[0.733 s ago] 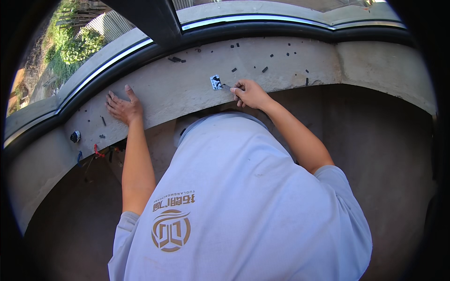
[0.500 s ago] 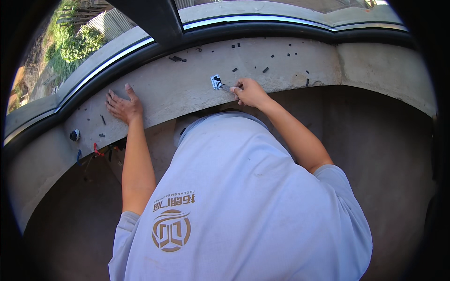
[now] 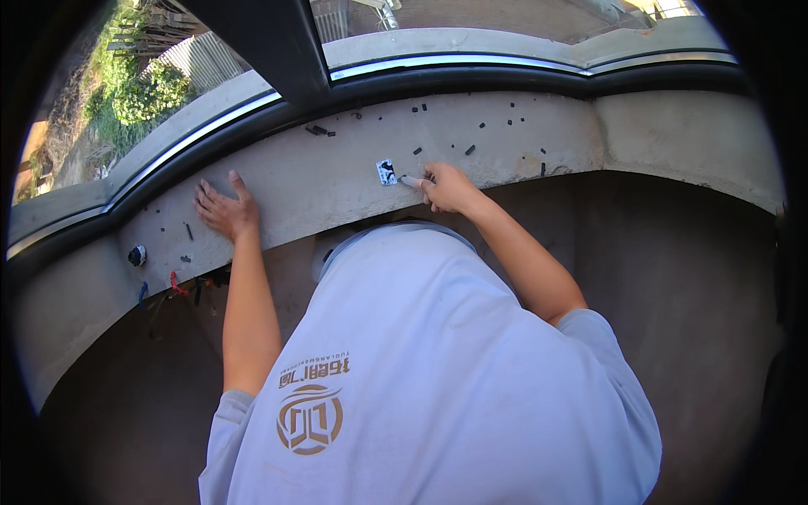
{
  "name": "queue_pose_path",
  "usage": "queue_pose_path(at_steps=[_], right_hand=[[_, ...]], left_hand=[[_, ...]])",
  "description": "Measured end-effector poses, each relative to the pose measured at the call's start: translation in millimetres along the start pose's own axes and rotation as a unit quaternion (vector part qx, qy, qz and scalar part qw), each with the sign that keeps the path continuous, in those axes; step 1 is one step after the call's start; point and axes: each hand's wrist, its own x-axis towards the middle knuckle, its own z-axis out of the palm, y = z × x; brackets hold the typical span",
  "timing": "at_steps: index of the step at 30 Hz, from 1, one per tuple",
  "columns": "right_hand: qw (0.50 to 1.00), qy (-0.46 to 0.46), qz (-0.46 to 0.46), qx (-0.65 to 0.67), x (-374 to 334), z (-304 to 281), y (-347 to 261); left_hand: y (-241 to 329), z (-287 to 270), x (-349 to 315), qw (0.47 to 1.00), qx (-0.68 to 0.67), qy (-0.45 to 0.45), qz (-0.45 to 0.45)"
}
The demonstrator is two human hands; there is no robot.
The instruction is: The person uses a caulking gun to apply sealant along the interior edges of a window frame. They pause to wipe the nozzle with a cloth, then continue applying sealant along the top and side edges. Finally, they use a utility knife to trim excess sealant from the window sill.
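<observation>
My right hand [image 3: 449,187] is closed on a thin, flat-bladed tool [image 3: 411,181], whose tip points left toward a small white card. Black smears cover part of this card [image 3: 386,172], which lies on the grey concrete ledge [image 3: 337,189]. The tool's tip is beside the card's lower right corner; I cannot tell whether they touch. Further left, my left hand [image 3: 224,209] rests on the ledge with fingers extended and thumb apart, holding nothing. Most of the tool's handle is hidden in my right fingers.
Behind the ledge runs a dark window frame [image 3: 471,80] with a thick upright bar [image 3: 282,50]. Small black scraps [image 3: 470,151] are scattered over the ledge. At left sit a dark round lump [image 3: 137,255] and red and blue wires [image 3: 175,284] at the edge.
The whole view has shifted slightly, so the ledge sits lower in the picture. The tool in my right hand has changed its tilt beside the card. My left hand stays on the ledge.
</observation>
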Motion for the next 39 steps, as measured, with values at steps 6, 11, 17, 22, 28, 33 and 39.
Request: queue_pose_path(at_steps=[6,11,17,22,28,33,39], right_hand=[[0.995,-0.046,0.039,0.082,-22.6,-31.4,-16.3],[0.996,0.051,-0.019,0.070,-22.2,-50.6,-26.6],[0.996,0.075,-0.012,0.052,-15.4,-65.6,-20.1],[0.992,0.091,-0.038,0.081,-28.6,-59.4,-12.0],[0.988,0.094,-0.016,0.119,-61.4,-48.1,-15.5],[0.990,0.107,-0.010,0.087,-75.7,-47.9,-19.6],[0.986,0.144,-0.083,0.000,-65.1,-66.7,-22.3]], left_hand=[[-1.5,1.3,-1.6,1.000,0.010,-0.002,0.000],[0.2,0.7,-1.1,1.000,0.008,-0.007,-0.010],[0.4,0.2,-1.2,1.000,0.013,-0.007,-0.016],[-0.5,1.3,-1.1,1.000,0.023,-0.008,-0.019],[-1.5,2.3,-0.5,1.000,0.011,0.000,-0.011],[-9.2,7.1,-1.3,0.997,-0.041,0.059,0.028],[-12.5,5.5,-6.1,0.995,-0.039,0.094,0.013]])
